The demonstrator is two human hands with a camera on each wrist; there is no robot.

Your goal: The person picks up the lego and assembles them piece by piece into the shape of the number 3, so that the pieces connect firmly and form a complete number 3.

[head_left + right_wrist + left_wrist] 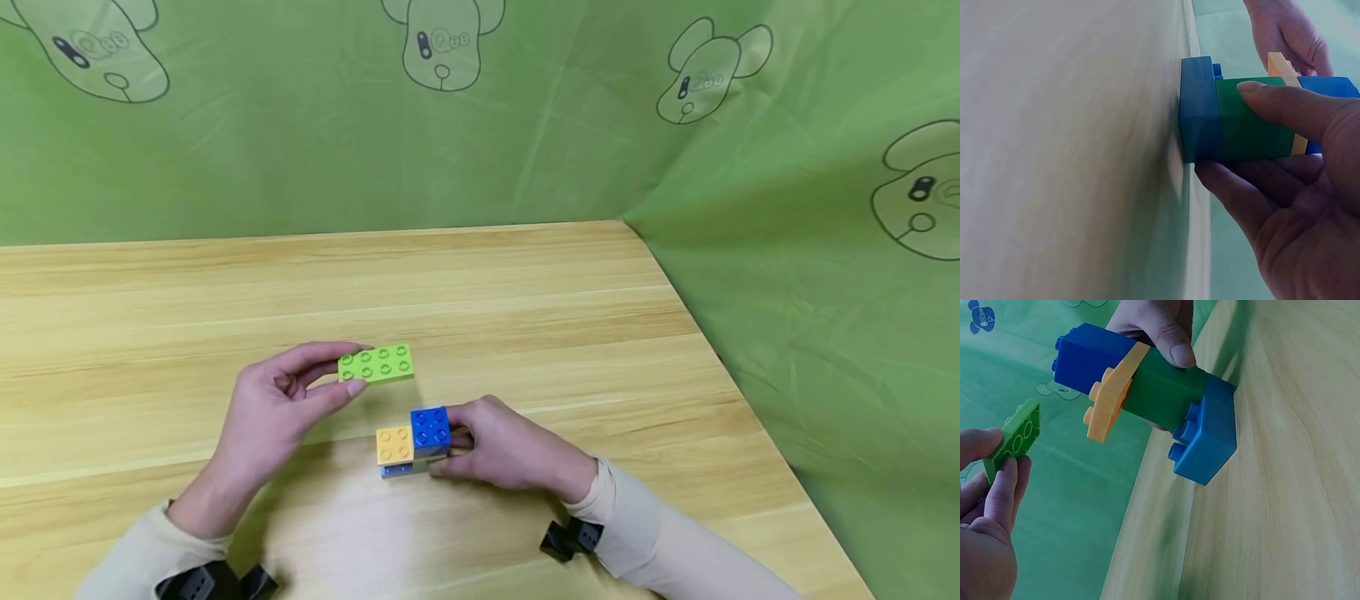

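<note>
My left hand pinches a flat lime-green building brick by its left end, thumb on the near side. It is held up, apart from the stack, and its hollow underside shows in the left wrist view. With the right hand I grip a stack of building bricks by its right side. From the bottom it has a blue brick, a dark green brick, a flat yellow-orange brick and a darker blue brick. The yellow-orange brick juts out to the left, over exposed studs of the bottom brick.
A wooden table lies under both hands, its right edge slanting toward the near right. Green cloth with printed animal heads hangs behind and on the right. A small black device sits at each wrist.
</note>
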